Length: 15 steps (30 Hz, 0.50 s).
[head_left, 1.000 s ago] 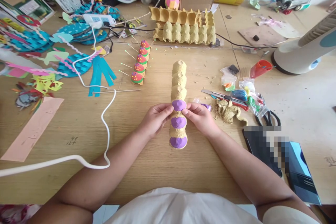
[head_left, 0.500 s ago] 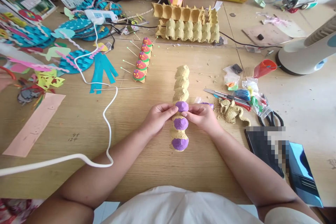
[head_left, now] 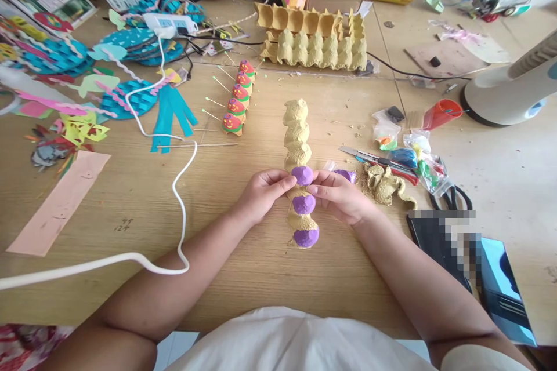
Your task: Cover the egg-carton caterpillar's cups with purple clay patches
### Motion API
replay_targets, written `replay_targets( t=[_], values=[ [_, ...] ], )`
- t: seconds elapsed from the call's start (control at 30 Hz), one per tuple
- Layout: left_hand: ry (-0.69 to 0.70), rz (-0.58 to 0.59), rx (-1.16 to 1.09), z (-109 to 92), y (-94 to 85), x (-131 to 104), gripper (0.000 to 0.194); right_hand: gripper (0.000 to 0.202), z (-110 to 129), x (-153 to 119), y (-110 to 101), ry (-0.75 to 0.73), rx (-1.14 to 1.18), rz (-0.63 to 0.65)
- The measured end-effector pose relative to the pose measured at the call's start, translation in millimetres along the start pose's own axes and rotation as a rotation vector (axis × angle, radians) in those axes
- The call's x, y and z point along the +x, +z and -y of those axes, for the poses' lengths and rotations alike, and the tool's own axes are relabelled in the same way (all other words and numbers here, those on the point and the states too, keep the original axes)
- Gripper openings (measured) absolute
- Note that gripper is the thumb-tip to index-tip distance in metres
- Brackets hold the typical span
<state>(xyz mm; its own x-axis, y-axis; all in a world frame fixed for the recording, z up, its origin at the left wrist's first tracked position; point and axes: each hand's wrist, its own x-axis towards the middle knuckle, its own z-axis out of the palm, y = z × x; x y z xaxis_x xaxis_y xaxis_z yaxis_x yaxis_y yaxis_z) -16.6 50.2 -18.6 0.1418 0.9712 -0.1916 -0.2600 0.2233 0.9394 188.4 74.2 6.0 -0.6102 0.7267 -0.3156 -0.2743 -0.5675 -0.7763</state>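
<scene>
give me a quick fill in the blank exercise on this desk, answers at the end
1. The left hand and right hand hold the egg-carton strip, whose purple bumps number ____.
2. In the picture, the red-and-green row lies on the strip's ____ side.
3. The cord nearest the left hand is ____ in colour.
4. The box cutter lies nearer the ____ hand.

Missing words: three; left; white; right

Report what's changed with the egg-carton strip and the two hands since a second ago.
The purple-and-tan strip has turned a little: its far end has swung left and its near end right. Nothing was taken up or let go; the left hand and right hand still hold its sides by the farthest purple bump. The red-and-green strip stayed put on the table.
</scene>
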Motion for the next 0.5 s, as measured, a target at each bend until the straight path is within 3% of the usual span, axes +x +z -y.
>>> replay_targets(
  t=[0.23,0.5],
  values=[
    [0.0,0.063,0.108,-3.7,-2.2,-1.3,0.038,0.034,5.3,-1.3,-1.1,0.2,0.095,0.05],
    [0.006,0.091,0.136,-5.8,0.2,-3.1,0.035,0.038,6.2,0.1,-1.2,0.254,0.085,-0.01]
  ],
)
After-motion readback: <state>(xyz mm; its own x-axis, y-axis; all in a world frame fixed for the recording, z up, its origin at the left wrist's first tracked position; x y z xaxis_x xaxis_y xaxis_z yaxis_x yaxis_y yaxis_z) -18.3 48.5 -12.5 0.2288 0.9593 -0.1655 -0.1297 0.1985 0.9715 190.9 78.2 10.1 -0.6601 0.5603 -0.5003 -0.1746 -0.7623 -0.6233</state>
